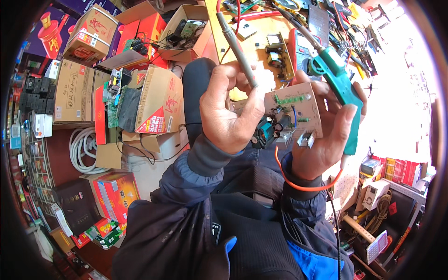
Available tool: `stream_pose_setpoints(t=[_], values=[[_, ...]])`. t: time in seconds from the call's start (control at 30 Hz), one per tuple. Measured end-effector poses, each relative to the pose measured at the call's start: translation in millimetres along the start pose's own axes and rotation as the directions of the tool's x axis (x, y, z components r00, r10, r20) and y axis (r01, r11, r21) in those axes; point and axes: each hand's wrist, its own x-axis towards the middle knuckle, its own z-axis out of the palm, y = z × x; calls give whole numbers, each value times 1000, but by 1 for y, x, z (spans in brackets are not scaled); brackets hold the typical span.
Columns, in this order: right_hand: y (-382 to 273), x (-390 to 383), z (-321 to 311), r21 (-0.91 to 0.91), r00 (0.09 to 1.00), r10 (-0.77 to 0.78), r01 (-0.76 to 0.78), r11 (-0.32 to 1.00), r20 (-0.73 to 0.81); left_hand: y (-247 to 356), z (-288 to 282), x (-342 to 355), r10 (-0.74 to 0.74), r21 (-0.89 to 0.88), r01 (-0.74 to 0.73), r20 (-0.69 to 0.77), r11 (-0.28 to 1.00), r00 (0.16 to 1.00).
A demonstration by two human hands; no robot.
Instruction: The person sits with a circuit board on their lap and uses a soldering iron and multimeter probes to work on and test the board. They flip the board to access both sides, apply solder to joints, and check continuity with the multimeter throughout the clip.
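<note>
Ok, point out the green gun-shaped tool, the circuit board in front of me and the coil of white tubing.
Green gun-shaped tool (344, 85): head view, middle of its body.
Circuit board (308, 108): head view, bare pale surface.
Coil of white tubing (75, 148): head view, left side of its loops.

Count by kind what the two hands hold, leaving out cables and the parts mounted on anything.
Grey pen-shaped tool: 1
Green gun-shaped tool: 1
Circuit board: 1
Total: 3
</note>
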Motion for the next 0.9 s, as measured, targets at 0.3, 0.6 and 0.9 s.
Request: stream_pose_setpoints(t=[0.3, 0.6, 0.9], values=[[13, 6, -17, 282, 987, 160, -153, 947, -3, -12, 10, -6, -109, -12, 110, 45, 994, 993], [10, 3, -36, 432, 966, 258, -241, 869, 19, -3, 12, -12, -358, -136, 394, 229, 909, 905], [10, -1, -45, 420, 951, 299, -243, 874, -72, 1, 16, -15, -452, -163, 492, 232, 855, 861]])
